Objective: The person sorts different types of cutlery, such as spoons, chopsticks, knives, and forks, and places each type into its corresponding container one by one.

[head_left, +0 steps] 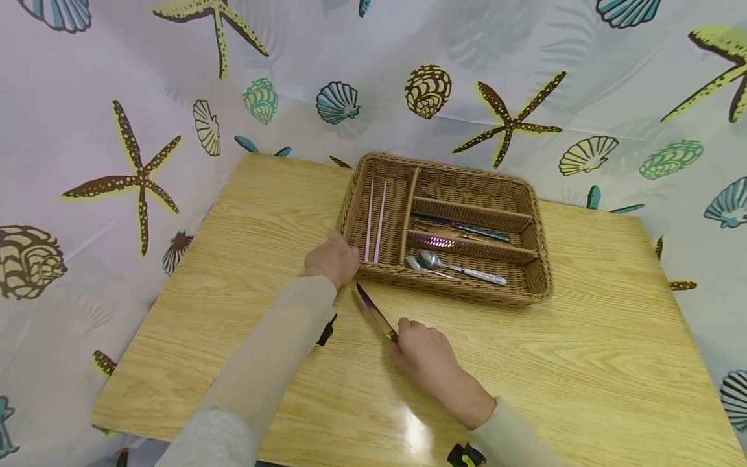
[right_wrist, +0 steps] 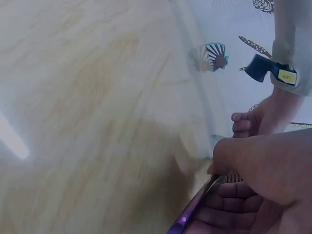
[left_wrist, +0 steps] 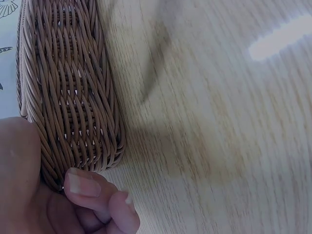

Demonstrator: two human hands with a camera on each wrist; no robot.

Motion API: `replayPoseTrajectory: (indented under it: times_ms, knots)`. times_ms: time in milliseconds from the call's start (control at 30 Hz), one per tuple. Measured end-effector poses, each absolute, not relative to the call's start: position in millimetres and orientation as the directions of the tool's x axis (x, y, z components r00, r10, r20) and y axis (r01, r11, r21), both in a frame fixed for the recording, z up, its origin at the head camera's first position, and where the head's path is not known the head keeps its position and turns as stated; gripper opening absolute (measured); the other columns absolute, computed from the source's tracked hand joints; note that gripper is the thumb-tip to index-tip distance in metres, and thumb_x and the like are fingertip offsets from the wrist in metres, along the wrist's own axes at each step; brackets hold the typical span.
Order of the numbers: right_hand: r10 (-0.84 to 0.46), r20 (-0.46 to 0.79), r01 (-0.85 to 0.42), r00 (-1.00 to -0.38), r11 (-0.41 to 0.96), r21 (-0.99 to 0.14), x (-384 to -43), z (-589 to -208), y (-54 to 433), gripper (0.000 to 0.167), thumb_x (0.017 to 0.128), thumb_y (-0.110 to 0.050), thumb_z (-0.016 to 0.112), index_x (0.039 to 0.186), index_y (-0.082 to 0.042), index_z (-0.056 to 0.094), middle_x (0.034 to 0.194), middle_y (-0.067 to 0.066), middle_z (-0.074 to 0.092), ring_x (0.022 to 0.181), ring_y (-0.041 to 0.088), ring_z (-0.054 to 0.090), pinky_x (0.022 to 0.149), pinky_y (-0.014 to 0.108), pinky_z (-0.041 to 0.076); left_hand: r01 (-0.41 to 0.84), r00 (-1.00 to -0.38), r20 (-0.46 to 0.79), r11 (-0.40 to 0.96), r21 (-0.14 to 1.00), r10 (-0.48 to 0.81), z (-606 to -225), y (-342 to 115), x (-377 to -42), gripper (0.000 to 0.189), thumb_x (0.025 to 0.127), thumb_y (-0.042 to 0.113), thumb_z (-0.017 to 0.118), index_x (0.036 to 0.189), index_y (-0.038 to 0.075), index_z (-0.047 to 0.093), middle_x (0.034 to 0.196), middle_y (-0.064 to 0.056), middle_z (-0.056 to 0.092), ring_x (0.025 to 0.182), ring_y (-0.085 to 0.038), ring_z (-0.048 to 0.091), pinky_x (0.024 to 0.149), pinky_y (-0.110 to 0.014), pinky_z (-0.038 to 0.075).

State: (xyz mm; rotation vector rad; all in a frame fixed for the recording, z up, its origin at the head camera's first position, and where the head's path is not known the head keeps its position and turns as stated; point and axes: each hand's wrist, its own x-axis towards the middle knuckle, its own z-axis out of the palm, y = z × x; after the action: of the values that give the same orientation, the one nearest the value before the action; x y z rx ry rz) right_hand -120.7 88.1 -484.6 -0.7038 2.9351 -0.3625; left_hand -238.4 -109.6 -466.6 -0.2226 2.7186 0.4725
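Observation:
A brown wicker cutlery basket (head_left: 461, 293) with compartments stands toward the back of the table. At its front left corner my left hand (head_left: 332, 261) grips the wicker; the left wrist view shows curled fingers (left_wrist: 84, 185) against that corner. In my right hand (head_left: 426, 357) is a knife (head_left: 376, 312), its dark, shiny blade pointing up and left toward the basket's front, apart from it. Close up, the right wrist view shows a purple part of the knife (right_wrist: 184, 219) by the palm; the rest is hidden or cut off.
Two pink chopsticks (head_left: 377, 224) lie in the left compartment. Spoons (head_left: 430, 260) are in the front compartment, and a blue-green utensil (head_left: 484, 231) lies in the middle one. A patterned curtain (head_left: 385, 39) hangs behind the wooden table (head_left: 583, 363).

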Motion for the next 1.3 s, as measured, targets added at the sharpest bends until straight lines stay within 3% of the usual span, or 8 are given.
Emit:
replayPoseTrajectory:
  times_ms: [333,500,667,833,1033,1300]
  knots:
    - [-0.492,0.047,-0.493,-0.87,0.86,-0.135,-136.6,-464.7,120.8,0.019,0.079,-0.002,0.059,0.073,-0.009,0.042,0.06,0.001,0.04,0.048,0.01,0.03,0.041,0.022,0.023,-0.206,-0.92,-0.382,0.935,0.289,-0.085,-466.4,-108.6,-237.7,0.065,0.108,0.036,0.023,0.153,-0.011,0.015,0.055,-0.003,0.05,0.042,-0.013,0.039,0.043,-0.03,0.036]
    - [-0.535,0.228,-0.562,-0.814,0.824,-0.075,-153.6,-452.8,135.4,0.02,0.077,0.003,0.059,0.072,-0.008,0.042,0.061,0.0,0.035,0.049,0.008,0.026,0.04,0.021,0.022,-0.195,-0.923,-0.376,0.939,0.282,-0.079,-465.9,-109.1,-236.7,0.065,0.108,0.035,0.024,0.153,-0.011,0.014,0.056,-0.004,0.051,0.043,-0.014,0.04,0.043,-0.03,0.036]
    - [-0.54,0.354,-0.58,-0.764,0.815,-0.01,-171.9,-438.6,149.3,0.017,0.082,0.004,0.059,0.078,-0.003,0.043,0.064,0.005,0.036,0.048,0.009,0.021,0.041,0.022,0.019,-0.188,-0.927,-0.367,0.946,0.265,-0.081,-465.6,-108.5,-236.5,0.065,0.108,0.035,0.025,0.152,-0.011,0.015,0.056,-0.004,0.05,0.044,-0.014,0.041,0.044,-0.031,0.037]
    - [-0.531,0.353,-0.559,-0.77,0.828,0.027,-186.4,-430.3,162.1,0.017,0.089,0.005,0.057,0.084,0.001,0.042,0.071,0.011,0.04,0.045,0.008,0.017,0.039,0.022,0.016,-0.179,-0.927,-0.366,0.951,0.251,-0.078,-465.3,-108.7,-236.9,0.066,0.108,0.036,0.024,0.152,-0.012,0.015,0.054,-0.003,0.049,0.043,-0.014,0.041,0.043,-0.031,0.037]
    - [-0.487,0.257,-0.503,-0.835,0.864,0.004,-204.2,-430.8,174.6,0.011,0.095,0.002,0.056,0.095,0.003,0.045,0.084,0.018,0.045,0.042,0.011,0.027,0.038,0.024,0.02,-0.177,-0.925,-0.373,0.952,0.251,-0.073,-466.0,-110.1,-237.1,0.065,0.108,0.036,0.023,0.152,-0.012,0.015,0.052,-0.002,0.047,0.041,-0.013,0.037,0.042,-0.03,0.035]
    - [-0.495,0.362,-0.529,-0.79,0.849,0.005,-229.1,-439.6,190.4,0.016,0.095,0.001,0.061,0.092,0.004,0.045,0.079,0.018,0.043,0.047,0.014,0.029,0.041,0.028,0.027,-0.199,-0.918,-0.389,0.94,0.276,-0.08,-466.0,-109.7,-238.0,0.066,0.108,0.037,0.023,0.154,-0.01,0.012,0.053,-0.003,0.048,0.042,-0.013,0.038,0.043,-0.03,0.035]
